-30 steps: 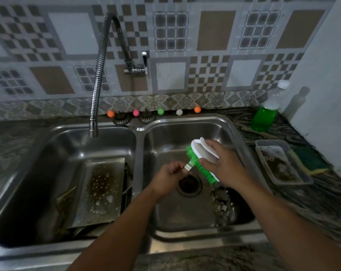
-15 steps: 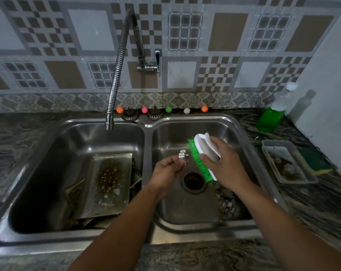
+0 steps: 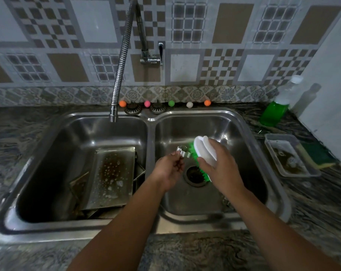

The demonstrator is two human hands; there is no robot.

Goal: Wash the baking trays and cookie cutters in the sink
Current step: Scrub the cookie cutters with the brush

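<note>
Over the right basin of the steel double sink (image 3: 244,122), my left hand (image 3: 169,171) pinches a small metal cookie cutter (image 3: 183,151) with a wavy edge. My right hand (image 3: 220,169) grips a white scrubbing brush (image 3: 204,151) with green bristles, its bristles against the cutter. Dirty baking trays (image 3: 111,175) with soap bubbles lie stacked in the left basin. A few more small metal cutters (image 3: 227,201) lie on the right basin's floor, mostly hidden by my right forearm.
The flexible faucet spout (image 3: 119,75) hangs over the left basin, no water running. A bottle of green dish soap (image 3: 275,112) stands at the back right. A clear plastic container (image 3: 288,155) and a green sponge (image 3: 318,155) sit on the right counter. Coloured balls line the sink's back rim.
My left hand has turned palm-up and lifted the cutter clear at its fingertips. The brush has tilted more upright beside it. My view has shifted slightly left.
</note>
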